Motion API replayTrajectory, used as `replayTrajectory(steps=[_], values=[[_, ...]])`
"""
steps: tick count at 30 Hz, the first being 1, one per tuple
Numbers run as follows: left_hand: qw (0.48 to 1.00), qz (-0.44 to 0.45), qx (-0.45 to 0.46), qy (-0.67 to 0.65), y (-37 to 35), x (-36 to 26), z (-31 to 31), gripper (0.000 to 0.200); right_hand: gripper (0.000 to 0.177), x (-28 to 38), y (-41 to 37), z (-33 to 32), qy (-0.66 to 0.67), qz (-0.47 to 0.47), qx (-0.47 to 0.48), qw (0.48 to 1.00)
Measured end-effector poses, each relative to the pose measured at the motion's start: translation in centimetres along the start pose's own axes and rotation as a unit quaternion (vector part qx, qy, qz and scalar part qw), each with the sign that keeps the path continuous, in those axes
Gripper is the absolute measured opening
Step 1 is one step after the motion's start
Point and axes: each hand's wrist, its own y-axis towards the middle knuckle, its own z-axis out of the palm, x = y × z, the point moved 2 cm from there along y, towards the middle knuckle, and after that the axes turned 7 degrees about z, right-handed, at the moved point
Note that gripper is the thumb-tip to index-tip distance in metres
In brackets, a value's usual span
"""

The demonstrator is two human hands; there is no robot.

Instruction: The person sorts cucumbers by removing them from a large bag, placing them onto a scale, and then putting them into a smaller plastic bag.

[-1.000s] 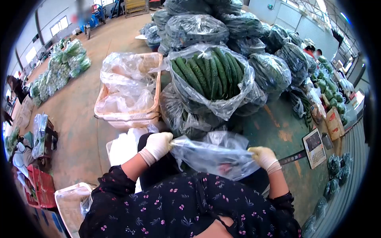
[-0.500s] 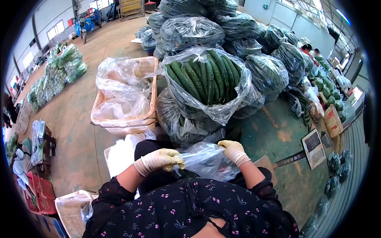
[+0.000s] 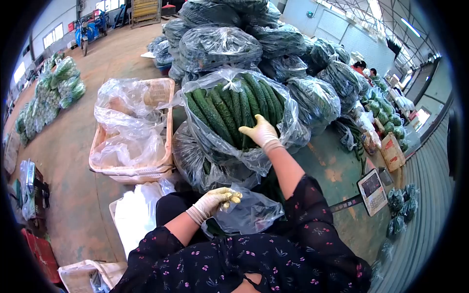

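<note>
A large clear plastic bag [image 3: 195, 132] stands open in front of me, packed with long dark green cucumbers [image 3: 222, 115]. My right hand [image 3: 263, 133], in a pale yellow glove, reaches over these cucumbers with its thumb and fingers spread, at the right of the bag's mouth. Near my lap my left hand [image 3: 217, 201], gloved the same way, is closed on the edge of a smaller clear plastic bag [image 3: 251, 212]. That bag hangs loosely over my lap.
A pink crate [image 3: 168, 141] of crumpled clear bags stands on the left. Filled bags [image 3: 220, 46] are piled behind the cucumbers. On the right is a scale display [image 3: 373, 192]. People [image 3: 360, 66] are partly visible at the back right.
My right hand has let go of the small bag and moved up and forward over the cucumbers, its fingers now spread. My left hand still grips the bag. The view has shifted slightly.
</note>
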Motion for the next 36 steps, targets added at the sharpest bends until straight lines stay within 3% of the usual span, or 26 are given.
replayTrajectory(steps=[2, 4, 6, 7, 8, 13, 14, 16, 18, 21, 24, 27, 28, 30, 35, 36], values=[[1.0, 0.002, 0.016, -0.011, 0.7, -0.5, 0.2, 0.027, 0.089, 1.7, 0.3, 0.8, -0.055, 0.069, 0.042, 0.995], [1.0, -0.014, 0.025, -0.005, 1.0, -1.6, 0.9, 0.032, 0.079, 0.2, 2.1, 2.5, -0.011, 0.038, 0.011, 0.999], [0.999, -0.008, 0.038, 0.0, 1.1, -1.8, 0.9, 0.037, 0.058, -1.9, 3.6, 2.8, 0.239, 0.074, 0.044, 0.967], [0.999, -0.003, 0.046, -0.008, 1.0, -1.9, 0.8, 0.038, 0.039, -3.3, 4.4, 2.0, 0.482, 0.13, 0.198, 0.844], [0.998, 0.001, 0.054, -0.016, 0.9, -2.0, 0.8, 0.039, 0.029, -4.9, 4.9, 1.6, 0.619, 0.189, 0.254, 0.719], [0.997, 0.029, 0.034, -0.062, 0.2, -2.6, 0.5, 0.049, 0.049, -4.7, 0.5, -4.9, 0.732, -0.041, 0.257, 0.629], [0.997, 0.027, 0.034, -0.064, 0.1, -2.7, 0.6, 0.049, 0.044, -4.9, -0.2, -5.5, 0.74, -0.011, 0.226, 0.633], [0.996, 0.039, 0.033, -0.074, -0.4, -3.3, 1.0, 0.05, 0.034, -6.5, 0.5, -4.4, 0.695, 0.031, 0.192, 0.692], [0.996, 0.037, 0.027, -0.079, -0.4, -3.3, 1.1, 0.052, 0.024, -5.8, 1.1, -2.4, 0.653, 0.088, 0.09, 0.747], [0.993, 0.037, 0.038, -0.107, -0.1, -3.3, 1.3, 0.055, 0.023, -4.7, 3.2, 1.0, 0.545, 0.12, 0.037, 0.829], [0.995, 0.038, 0.027, -0.088, 0.2, -3.2, 1.3, 0.055, 0.04, -2.1, 4.7, 2.1, 0.257, 0.068, -0.037, 0.963], [0.996, 0.035, 0.028, -0.076, 0.3, -2.9, 1.1, 0.057, 0.05, 2.4, 4.9, 1.9, 0.045, 0.038, -0.025, 0.998], [0.996, 0.035, 0.026, -0.074, 0.4, -2.9, 1.0, 0.057, 0.052, 3.5, 5.6, 2.0, -0.013, 0.065, 0.027, 0.997], [0.996, 0.031, 0.027, -0.075, 0.4, -2.8, 1.0, 0.058, 0.052, 5.9, 5.5, 1.8, -0.111, 0.05, 0.043, 0.992], [0.997, 0.029, 0.029, -0.068, 0.5, -2.2, 0.2, 0.059, 0.045, 5.3, 7.2, 2.4, -0.092, 0.063, 0.051, 0.993], [0.997, 0.032, 0.029, -0.07, 0.5, -2.5, 0.1, 0.059, 0.035, 4.7, 7.0, 2.1, -0.046, 0.044, 0.031, 0.997]])
